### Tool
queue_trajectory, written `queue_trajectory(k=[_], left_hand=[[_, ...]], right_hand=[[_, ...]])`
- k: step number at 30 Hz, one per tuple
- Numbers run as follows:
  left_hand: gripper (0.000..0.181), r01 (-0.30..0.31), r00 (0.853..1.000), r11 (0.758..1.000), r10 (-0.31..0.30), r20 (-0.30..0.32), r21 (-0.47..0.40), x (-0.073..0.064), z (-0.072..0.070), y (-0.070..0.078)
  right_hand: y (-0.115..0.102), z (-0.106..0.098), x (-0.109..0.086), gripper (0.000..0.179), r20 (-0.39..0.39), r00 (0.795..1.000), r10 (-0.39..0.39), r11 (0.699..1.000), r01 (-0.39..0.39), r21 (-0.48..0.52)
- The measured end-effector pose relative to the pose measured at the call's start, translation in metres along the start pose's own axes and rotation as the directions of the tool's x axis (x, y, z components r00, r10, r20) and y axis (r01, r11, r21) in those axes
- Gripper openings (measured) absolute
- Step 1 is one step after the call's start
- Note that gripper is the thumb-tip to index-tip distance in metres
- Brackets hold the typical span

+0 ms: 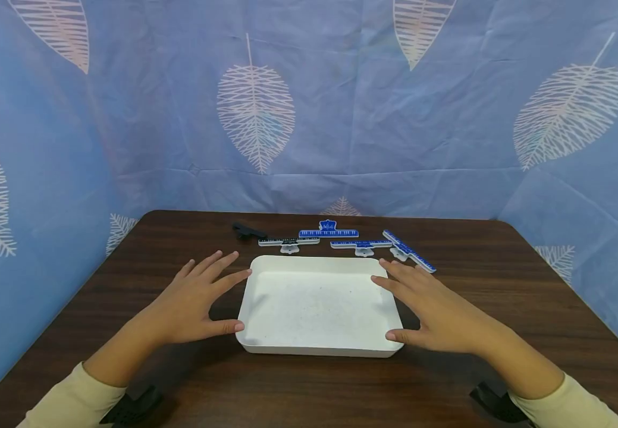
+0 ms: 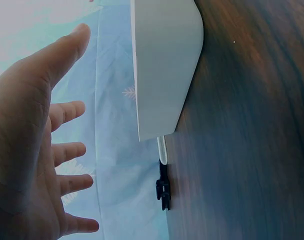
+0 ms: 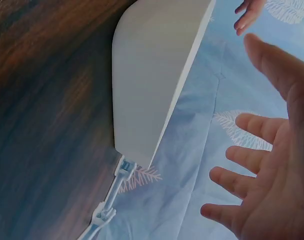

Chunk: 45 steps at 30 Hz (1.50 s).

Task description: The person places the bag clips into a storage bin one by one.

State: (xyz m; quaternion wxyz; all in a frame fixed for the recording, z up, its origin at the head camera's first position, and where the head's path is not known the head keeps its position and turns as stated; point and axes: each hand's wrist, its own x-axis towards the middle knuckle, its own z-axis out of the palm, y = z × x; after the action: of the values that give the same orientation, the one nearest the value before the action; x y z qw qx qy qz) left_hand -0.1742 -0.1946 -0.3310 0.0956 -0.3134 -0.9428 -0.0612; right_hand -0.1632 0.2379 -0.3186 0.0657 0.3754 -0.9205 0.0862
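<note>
A shallow white tray point(image 1: 319, 306) lies on the dark wooden table, nothing in it but a few specks. To its left my left hand point(image 1: 193, 303) hovers with fingers spread and straight. My right hand point(image 1: 437, 309) is held the same way at the tray's right side, its fingertips over the rim in the head view. Both wrist views show a gap between the hand and the tray wall point(image 2: 164, 70), so neither hand grips it. Behind the tray lie blue clips with a piano-key pattern point(image 1: 328, 233), a black-and-white one point(image 1: 289, 242) and a black clip point(image 1: 248, 231).
One blue clip point(image 1: 409, 251) lies at a slant behind the tray's right corner, beside another blue clip point(image 1: 361, 244). The table point(image 1: 298, 392) ends at a blue curtain point(image 1: 319, 119) with white leaf prints, which hangs behind and along both sides.
</note>
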Motion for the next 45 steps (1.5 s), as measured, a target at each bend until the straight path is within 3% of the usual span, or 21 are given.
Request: queue_trajectory(k=[12, 22, 30, 34, 38, 45], left_hand=[[0.085, -0.002, 1.000, 0.999, 0.002, -0.006, -0.049, 0.003, 0.002, 0.000], [0.081, -0.035, 0.999, 0.995, 0.032, -0.033, -0.094, 0.006, 0.008, -0.001], [0.071, -0.100, 0.989, 0.990, 0.089, -0.118, -0.095, 0.013, 0.010, -0.003], [0.066, -0.096, 0.988, 0.989, 0.080, -0.134, -0.115, 0.016, 0.010, -0.003], [0.061, -0.096, 0.985, 0.986, 0.074, -0.158, -0.133, 0.019, 0.011, -0.003], [0.052, -0.115, 0.970, 0.985, 0.084, -0.229, -0.128, 0.024, 0.012, -0.006]], right_hand=[[-0.001, 0.011, 0.007, 0.054, -0.124, 0.992, 0.022, 0.999, -0.017, 0.036], [0.003, 0.018, 0.012, 0.034, -0.361, 0.932, 0.044, 0.996, -0.014, 0.086], [0.010, 0.022, 0.010, 0.030, -0.382, 0.904, 0.191, 0.972, -0.120, 0.203], [0.013, 0.022, 0.009, 0.032, -0.323, 0.906, 0.274, 0.934, -0.170, 0.315], [0.014, 0.018, 0.008, 0.034, -0.206, 0.900, 0.384, 0.852, -0.259, 0.454], [0.016, 0.016, 0.010, 0.040, -0.063, 0.874, 0.481, 0.742, -0.368, 0.560]])
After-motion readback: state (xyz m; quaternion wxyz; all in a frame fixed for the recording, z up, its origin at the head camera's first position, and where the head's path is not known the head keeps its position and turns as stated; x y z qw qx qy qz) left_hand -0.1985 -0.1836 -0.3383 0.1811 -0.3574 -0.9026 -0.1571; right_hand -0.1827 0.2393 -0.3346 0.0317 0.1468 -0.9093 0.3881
